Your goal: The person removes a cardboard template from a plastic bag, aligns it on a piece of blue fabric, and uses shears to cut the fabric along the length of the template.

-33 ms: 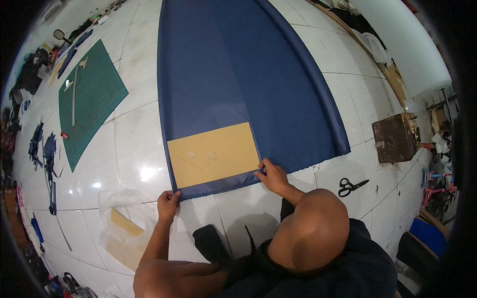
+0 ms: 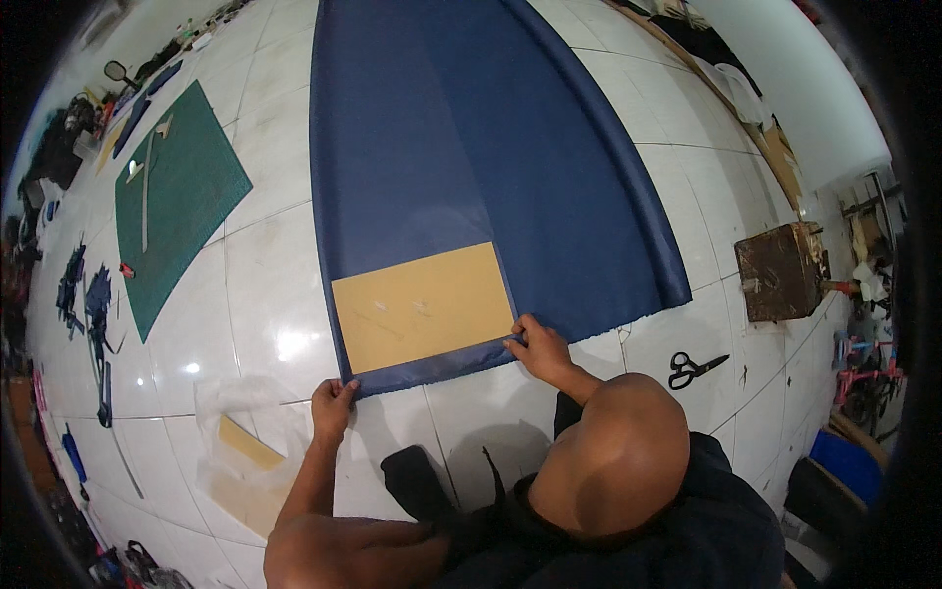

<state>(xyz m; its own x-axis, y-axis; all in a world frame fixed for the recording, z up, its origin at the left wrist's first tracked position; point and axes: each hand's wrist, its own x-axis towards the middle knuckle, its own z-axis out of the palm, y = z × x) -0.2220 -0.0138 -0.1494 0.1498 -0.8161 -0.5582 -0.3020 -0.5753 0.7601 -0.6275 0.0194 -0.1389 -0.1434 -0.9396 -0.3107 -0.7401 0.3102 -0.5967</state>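
A long sheet of navy blue fabric point(image 2: 579, 216) lies spread on the floor, its near edge slightly frayed. On its near left part rests a tan rectangular card point(image 2: 422, 304) with faint pale marks. My left hand point(image 2: 334, 401) has its thumb and fingers closed on the fabric's near left corner, just below the card. Beside the card's near right corner, my right hand point(image 2: 542, 348) pinches the fabric near its front edge. Black-handled scissors point(image 2: 697, 369) lie on the tiles to the right of the fabric, apart from both hands.
A green cutting mat point(image 2: 182, 196) with a metal ruler point(image 2: 147, 201) lies at left. Navy scraps point(image 2: 98, 294) are beyond it. Tan pieces in clear plastic point(image 2: 250, 442) sit near my left forearm. At right stand a brown block point(image 2: 780, 273) and a large white roll point(image 2: 800, 88).
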